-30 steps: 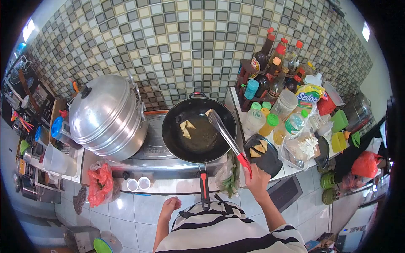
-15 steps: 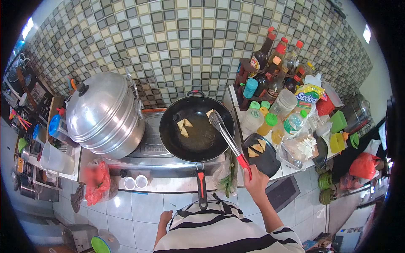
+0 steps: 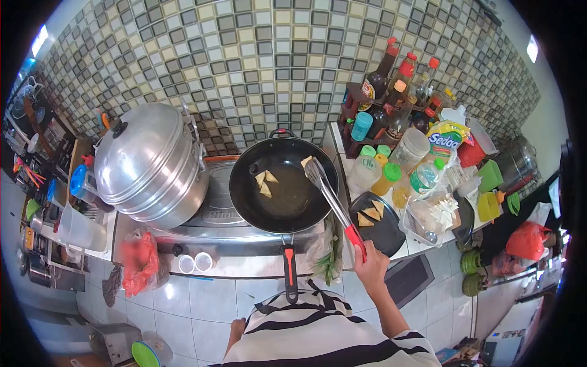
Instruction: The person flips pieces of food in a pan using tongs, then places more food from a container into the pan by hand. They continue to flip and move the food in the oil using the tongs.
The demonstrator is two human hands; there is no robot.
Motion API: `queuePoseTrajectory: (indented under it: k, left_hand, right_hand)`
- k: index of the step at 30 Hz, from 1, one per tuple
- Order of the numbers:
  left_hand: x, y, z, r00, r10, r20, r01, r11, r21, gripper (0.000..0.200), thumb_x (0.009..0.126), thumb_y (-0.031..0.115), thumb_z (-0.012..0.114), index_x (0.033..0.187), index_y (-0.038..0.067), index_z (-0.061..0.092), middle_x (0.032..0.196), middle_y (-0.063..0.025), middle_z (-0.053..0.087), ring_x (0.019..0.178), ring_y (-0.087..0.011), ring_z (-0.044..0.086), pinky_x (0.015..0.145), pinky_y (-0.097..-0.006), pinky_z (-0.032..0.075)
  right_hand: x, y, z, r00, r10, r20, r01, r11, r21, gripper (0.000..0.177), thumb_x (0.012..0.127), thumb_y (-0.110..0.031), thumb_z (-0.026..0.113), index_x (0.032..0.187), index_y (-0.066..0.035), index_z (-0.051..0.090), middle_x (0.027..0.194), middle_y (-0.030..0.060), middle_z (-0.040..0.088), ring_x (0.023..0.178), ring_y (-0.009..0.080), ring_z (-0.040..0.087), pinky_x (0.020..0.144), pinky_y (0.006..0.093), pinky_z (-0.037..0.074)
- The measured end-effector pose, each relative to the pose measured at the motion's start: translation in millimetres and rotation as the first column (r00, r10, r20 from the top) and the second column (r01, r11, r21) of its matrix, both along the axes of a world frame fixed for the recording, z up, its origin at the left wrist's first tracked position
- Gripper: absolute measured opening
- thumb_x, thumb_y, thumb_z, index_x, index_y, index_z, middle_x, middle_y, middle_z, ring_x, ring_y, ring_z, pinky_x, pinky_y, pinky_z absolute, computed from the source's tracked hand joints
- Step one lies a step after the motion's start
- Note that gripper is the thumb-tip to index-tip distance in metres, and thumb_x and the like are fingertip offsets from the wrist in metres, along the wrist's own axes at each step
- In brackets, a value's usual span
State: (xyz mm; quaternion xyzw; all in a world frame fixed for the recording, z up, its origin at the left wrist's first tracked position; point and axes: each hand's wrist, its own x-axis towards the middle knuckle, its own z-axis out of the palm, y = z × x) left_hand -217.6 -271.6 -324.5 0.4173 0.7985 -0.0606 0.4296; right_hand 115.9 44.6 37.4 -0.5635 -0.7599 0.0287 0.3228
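My right hand is closed around the red handle of metal tongs. The tong tips pinch a folded triangular pastry at the right inner side of the black wok. Several more triangular pastries lie together in shallow oil left of the wok's middle. Right of the wok, a dark plate bears several browned pastries. My left hand hangs low beside the striped shirt, away from the counter, its fingers too small and partly hidden to read. The wok's handle points toward me.
A large metal steamer stands left of the wok. Sauce bottles, jars and a plastic tub of pale wrappers crowd the right counter. Two white cups and a red plastic bag are at the front edge.
The view has shifted slightly. My left hand is a little lower and closer to the shirt. The tongs still hold the pastry at nearly the same spot over the wok.
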Motion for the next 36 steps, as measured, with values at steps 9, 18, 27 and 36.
queuePoseTrajectory:
  k: [9,18,27,36]
  left_hand:
    - [-0.2,22.9,26.2,0.980,0.200,-0.004,-0.200,0.978,0.057,0.045,0.080,0.033,0.033,0.067,0.001,0.061,0.073,-0.0197,0.062,0.079,-0.0346,0.059,0.076,-0.0414,0.044]
    - [8.3,27.7,23.6,0.934,0.356,-0.029,-0.356,0.934,-0.006,0.046,0.081,0.032,0.034,0.073,-0.004,0.062,0.082,-0.0247,0.060,0.083,-0.0420,0.056,0.079,-0.0449,0.042]
    - [-0.1,23.4,3.7,0.931,-0.342,-0.125,0.363,0.899,0.244,0.019,0.080,0.020,0.041,0.080,0.006,0.055,0.071,-0.0168,0.061,0.069,-0.0336,0.061,0.057,-0.0446,0.048]
    - [-5.0,27.9,-0.2,0.944,-0.325,-0.063,0.330,0.906,0.264,0.023,0.080,0.024,0.041,0.082,0.006,0.055,0.074,-0.0190,0.061,0.071,-0.0361,0.060,0.059,-0.0464,0.047]
  right_hand:
    - [6.0,-7.4,-3.9,0.997,-0.026,-0.068,0.026,1.000,-0.006,0.015,0.079,-0.016,0.056,0.071,-0.006,0.049,0.051,0.0135,0.049,0.044,0.0304,0.051,0.042,0.0363,0.038]
    - [11.3,-26.2,-7.6,0.937,-0.153,-0.315,0.099,0.979,-0.180,0.023,0.083,-0.020,0.053,0.069,-0.003,0.048,0.050,0.0132,0.046,0.043,0.0266,0.049,0.042,0.0334,0.036]
    - [64.5,-63.6,-42.4,0.851,-0.411,-0.329,0.338,0.906,-0.256,0.029,0.083,-0.018,0.052,0.064,0.001,0.045,0.049,0.0125,0.039,0.042,0.0176,0.037,0.042,0.0323,0.032]
    - [69.9,-64.2,-44.3,0.839,-0.465,-0.282,0.421,0.884,-0.204,0.027,0.083,-0.017,0.053,0.065,0.000,0.045,0.048,0.0136,0.039,0.040,0.0222,0.038,0.042,0.0341,0.032]
